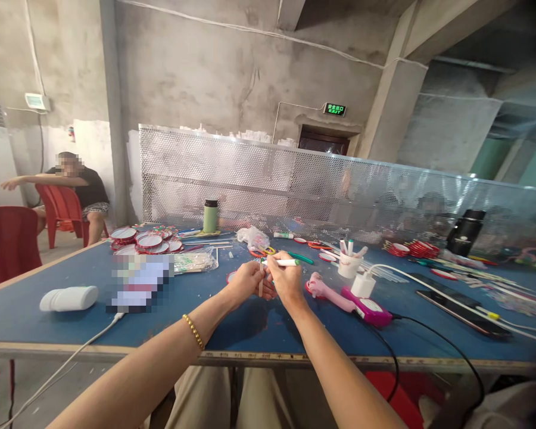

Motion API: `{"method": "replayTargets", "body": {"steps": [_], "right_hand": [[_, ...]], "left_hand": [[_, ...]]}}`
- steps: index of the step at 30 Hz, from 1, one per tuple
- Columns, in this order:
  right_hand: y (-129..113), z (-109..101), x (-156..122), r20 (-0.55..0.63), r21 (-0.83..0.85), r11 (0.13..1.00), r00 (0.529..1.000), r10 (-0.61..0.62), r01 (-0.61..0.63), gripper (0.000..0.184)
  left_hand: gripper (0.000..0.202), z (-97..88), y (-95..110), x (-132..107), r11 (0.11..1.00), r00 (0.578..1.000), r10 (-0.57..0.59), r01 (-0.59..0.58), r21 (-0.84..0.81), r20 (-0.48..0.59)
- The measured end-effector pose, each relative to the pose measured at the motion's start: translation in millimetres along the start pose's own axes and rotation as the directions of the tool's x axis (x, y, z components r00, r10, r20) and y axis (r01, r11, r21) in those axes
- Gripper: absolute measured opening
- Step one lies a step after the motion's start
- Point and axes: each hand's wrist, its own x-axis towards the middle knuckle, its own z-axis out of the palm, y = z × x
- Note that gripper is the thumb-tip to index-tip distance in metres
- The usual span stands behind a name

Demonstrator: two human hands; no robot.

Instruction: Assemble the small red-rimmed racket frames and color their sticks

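Note:
My right hand (289, 281) is closed round a white marker pen (288, 263) with green at its end, its tip pointing left. My left hand (248, 279) is closed on a small pale flat stick (261, 281), held upright right under the marker's tip. Both hands meet just above the blue table, and their fingers partly hide each other. A red-rimmed disc (231, 277) lies partly hidden behind my left hand. To the right of my right hand lies a pink glue gun (328, 291).
A white cup of markers (349, 264) stands right, beside a magenta power block (370, 307) with cables. Red-rimmed discs (149, 240), a bag of sticks (196, 261), a phone (138, 286) and a white bottle (69, 299) lie left. Behind runs a perforated metal screen (232, 173); a person sits far left.

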Motion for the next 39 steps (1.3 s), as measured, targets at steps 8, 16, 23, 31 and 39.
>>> {"method": "replayTargets", "body": {"steps": [8,16,23,31,39], "right_hand": [[-2.8,-0.3,-0.8,0.007,0.003,1.0,1.0,-0.007,0.007,0.024],[-0.8,-0.1,-0.3,-0.015,0.041,0.999,1.0,0.023,-0.022,0.021],[1.7,0.3,0.3,-0.01,0.018,1.0,1.0,0.013,-0.013,0.02],[-0.4,-0.6,-0.2,-0.002,-0.031,0.999,1.0,-0.006,0.006,0.023],[1.7,-0.7,0.6,-0.005,-0.007,1.0,1.0,-0.016,0.016,0.021]], "left_hand": [[0.02,1.2,3.4,-2.5,1.0,1.0,-0.001,0.001,0.004,0.001],[0.019,1.1,3.8,-3.1,1.0,1.0,0.005,-0.005,0.002,0.003],[0.023,1.0,3.6,-3.1,1.0,1.0,0.008,-0.008,-0.005,0.005],[0.023,0.1,-0.7,-0.5,1.0,1.0,0.002,-0.002,-0.005,-0.003],[0.023,0.0,0.2,-1.1,1.0,1.0,-0.001,0.001,-0.006,0.006]]}}
